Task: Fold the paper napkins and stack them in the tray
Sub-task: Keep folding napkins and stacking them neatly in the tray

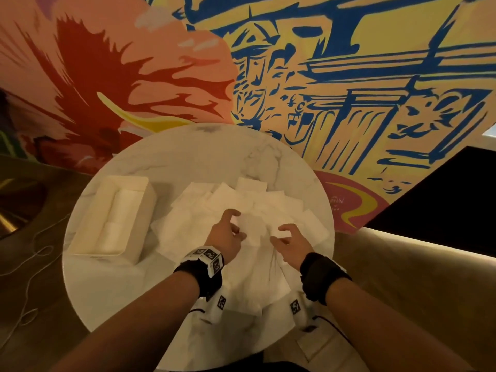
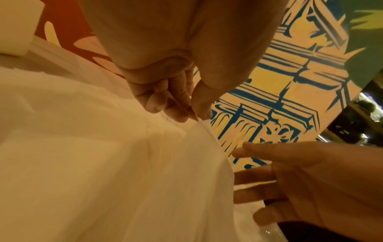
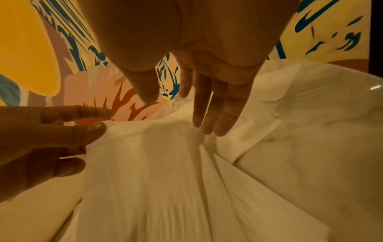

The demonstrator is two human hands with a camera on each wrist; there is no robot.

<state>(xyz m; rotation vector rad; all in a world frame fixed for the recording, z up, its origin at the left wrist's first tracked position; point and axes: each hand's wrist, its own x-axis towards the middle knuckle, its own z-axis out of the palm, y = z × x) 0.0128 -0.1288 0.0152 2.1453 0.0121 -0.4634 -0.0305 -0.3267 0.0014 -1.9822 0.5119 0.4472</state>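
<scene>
Surface: a round marble table stood before a painted wall mural.
Napkins: loose white paper napkins lay spread in an overlapping heap across the middle and right of the tabletop, unfolded.
Held napkin: one napkin was lifted at its far edge above the heap, its body draping down towards the near side of the table.
Left hand: the left hand pinched the raised edge of that napkin between thumb and curled fingers; the pinch showed plainly in the left wrist view.
Right hand: the right hand hovered just beside the same napkin, fingers extended and slightly spread, their tips at or just above the paper. Contact could not be confirmed. It grasped nothing.
Tray: a white rectangular tray sat on the left side of the table, well apart from both hands. Folded white napkins lay inside it in a stack.
Wrist units: a black strap with marker tags sat on each wrist.
Floor: a thin white cable ran along the floor left of the table.
</scene>
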